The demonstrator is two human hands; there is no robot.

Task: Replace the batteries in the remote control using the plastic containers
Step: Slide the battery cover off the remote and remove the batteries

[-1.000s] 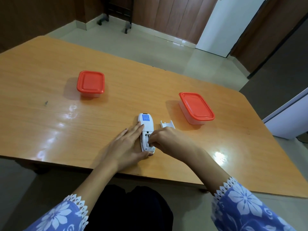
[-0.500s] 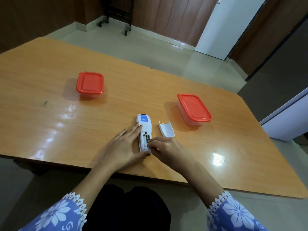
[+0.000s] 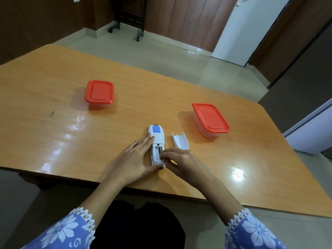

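Now right hand (image 3: 181, 161) uncovers battery cover (image 3: 180, 141).

Bare table (image 3: 125, 112) between containers (image 3: 99, 92) — cover (image 3: 181, 141) beside.

Plain indoor room, likely home or office: wooden table (image 3: 53, 90), tiled floor (image 3: 161, 56), wood-panelled wall (image 3: 188, 20), white door (image 3: 248, 29) far right.

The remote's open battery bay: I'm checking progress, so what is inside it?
In the remote, one battery shows at the bay's far end. The right hand fingers cover the rest, so a second cannot be confirmed.
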